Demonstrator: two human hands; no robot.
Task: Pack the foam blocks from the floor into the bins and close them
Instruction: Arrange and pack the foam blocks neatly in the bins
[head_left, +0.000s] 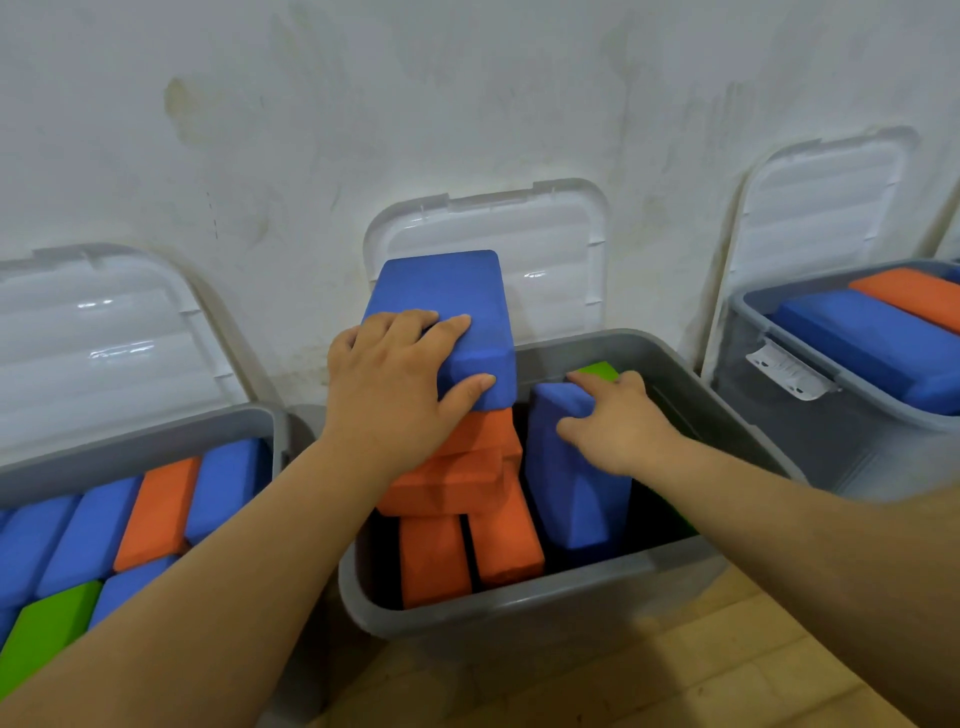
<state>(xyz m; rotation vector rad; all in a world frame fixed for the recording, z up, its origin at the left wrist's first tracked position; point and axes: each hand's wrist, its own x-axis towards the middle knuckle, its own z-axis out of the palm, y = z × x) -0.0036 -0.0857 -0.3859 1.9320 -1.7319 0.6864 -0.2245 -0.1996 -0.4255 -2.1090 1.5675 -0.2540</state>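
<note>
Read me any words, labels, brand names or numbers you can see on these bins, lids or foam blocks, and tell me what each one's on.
No text in this view can be read.
White latch on the right bin: a few small dark marks, too small and blurred to tell whether they are lettering.
Nothing else shows any print, label or number.

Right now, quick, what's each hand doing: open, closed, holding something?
Left hand: gripping the top blue foam block on the orange stack.
Right hand: gripping the upright blue foam block inside the middle bin.
</note>
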